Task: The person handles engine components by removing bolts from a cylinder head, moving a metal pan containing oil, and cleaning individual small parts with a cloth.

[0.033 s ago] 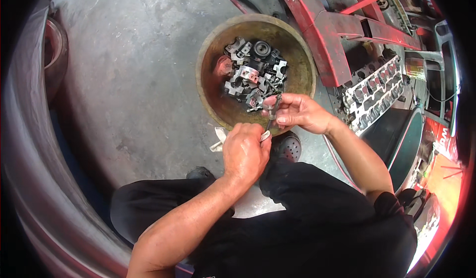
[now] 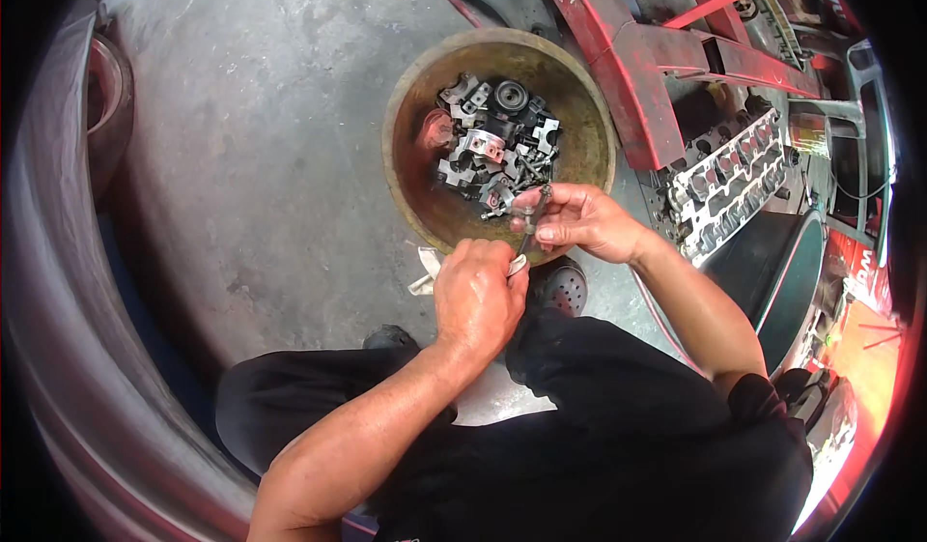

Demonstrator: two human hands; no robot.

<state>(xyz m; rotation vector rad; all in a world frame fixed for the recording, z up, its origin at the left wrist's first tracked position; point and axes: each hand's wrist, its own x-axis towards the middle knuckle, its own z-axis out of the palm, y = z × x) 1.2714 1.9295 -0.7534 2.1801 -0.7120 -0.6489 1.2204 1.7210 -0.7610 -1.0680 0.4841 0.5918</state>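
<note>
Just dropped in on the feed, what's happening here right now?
A person crouches on a concrete floor over a round metal basin filled with small greasy engine parts. The right hand pinches a slim bolt-like part at the basin's near rim. The left hand grips a pale rag around the part's lower end. An engine cylinder head lies to the right, beside a red frame.

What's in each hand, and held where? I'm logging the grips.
Right hand: thin metal rod, pinched near its upper end. Left hand: pale rag, wrapped around the rod's lower end.
</note>
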